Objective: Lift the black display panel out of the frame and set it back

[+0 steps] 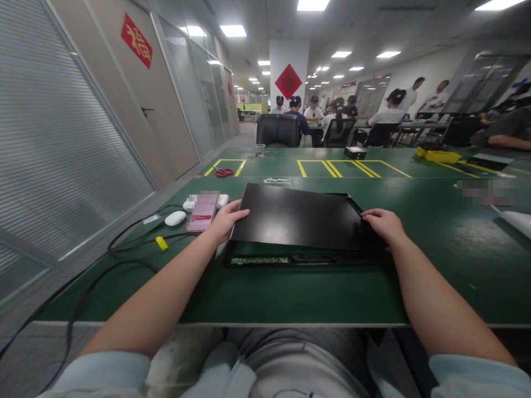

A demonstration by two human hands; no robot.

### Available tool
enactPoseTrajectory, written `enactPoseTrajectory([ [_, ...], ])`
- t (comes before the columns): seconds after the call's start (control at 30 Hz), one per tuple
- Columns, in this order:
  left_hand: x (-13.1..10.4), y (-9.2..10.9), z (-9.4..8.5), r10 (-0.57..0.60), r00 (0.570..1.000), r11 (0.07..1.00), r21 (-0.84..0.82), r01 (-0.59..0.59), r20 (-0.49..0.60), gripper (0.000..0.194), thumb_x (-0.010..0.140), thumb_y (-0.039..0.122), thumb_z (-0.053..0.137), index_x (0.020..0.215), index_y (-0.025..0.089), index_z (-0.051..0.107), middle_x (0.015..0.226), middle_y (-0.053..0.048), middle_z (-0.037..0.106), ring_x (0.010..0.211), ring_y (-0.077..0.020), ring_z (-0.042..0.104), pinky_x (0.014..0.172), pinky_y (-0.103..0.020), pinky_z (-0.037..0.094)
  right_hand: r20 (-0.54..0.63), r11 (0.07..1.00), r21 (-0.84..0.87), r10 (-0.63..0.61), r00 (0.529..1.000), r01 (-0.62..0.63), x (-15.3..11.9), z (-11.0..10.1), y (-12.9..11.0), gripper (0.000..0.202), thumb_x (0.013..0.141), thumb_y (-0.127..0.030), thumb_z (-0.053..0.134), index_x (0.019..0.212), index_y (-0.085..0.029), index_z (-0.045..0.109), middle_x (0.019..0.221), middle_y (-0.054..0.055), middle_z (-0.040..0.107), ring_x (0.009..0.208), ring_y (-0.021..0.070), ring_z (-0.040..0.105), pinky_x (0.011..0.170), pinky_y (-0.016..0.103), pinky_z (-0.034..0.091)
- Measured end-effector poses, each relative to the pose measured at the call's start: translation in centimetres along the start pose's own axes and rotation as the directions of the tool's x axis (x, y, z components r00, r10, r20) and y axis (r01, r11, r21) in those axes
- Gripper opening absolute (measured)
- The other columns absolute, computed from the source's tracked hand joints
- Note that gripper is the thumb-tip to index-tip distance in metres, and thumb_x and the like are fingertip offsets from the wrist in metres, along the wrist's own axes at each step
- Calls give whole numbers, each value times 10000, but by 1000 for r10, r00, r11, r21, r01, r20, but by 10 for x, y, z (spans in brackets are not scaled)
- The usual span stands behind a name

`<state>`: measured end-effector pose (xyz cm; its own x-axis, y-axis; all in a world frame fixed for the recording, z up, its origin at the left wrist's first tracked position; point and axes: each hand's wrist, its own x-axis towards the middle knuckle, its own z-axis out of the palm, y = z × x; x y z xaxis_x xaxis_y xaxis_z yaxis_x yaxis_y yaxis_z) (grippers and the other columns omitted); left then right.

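In the upper left of the frame, a red diamond-shaped sign (136, 41) on the beige door (170, 132) reads "福" in gold. Another red diamond (289, 81) — on the white pillar (276, 52), top centre — bears a character too blurred to read, as is the text on the phone screen (205, 205), left of centre.

Ceiling panels (313, 5) light a long office with a gray floor (170, 193). Slatted blinds (45, 99) and a pale door (164, 99) line the left side; a white pillar (289, 51) rises behind a black chair (277, 130) farther back.
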<state>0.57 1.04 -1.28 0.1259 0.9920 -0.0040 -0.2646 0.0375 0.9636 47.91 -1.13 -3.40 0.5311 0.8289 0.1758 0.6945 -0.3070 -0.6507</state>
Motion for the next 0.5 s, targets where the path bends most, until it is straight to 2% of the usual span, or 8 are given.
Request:
enactPoseTrajectory([
  [0.17, -4, 3, 5, 80, 995, 997, -11, -79, 64, 580, 601, 201, 926, 1159, 158, 773, 1148, -95, 810, 1166, -318, 726, 948, -368, 593, -16, 996, 81, 33, 999, -32, 1, 1, 2, 193, 726, -265, 680, 859, -246, 819, 873, 59, 787, 831, 240, 690, 838, 365, 536],
  [0.33, -11, 7, 16, 167, 986, 985, -54, -166, 20, 673, 553, 182, 937, 1204, 185, 766, 1305, -95, 768, 1343, -342, 630, 1076, -399, 542, -10, 975, 210, 81, 997, -77, 7, 5, 6, 234, 745, -306, 691, 919, -206, 810, 952, 91, 794, 917, 262, 707, 922, 398, 533],
  [0.5, -14, 8, 18, 171, 985, 983, -63, -171, 0, 729, 547, 181, 931, 1252, 185, 744, 1363, -114, 742, 1413, -352, 572, 1110, -412, 527, -14, 934, 325, 161, 987, -148, 8, 8, 8, 198, 742, -346, 711, 853, -209, 801, 939, 99, 795, 956, 288, 721, 917, 405, 546],
])
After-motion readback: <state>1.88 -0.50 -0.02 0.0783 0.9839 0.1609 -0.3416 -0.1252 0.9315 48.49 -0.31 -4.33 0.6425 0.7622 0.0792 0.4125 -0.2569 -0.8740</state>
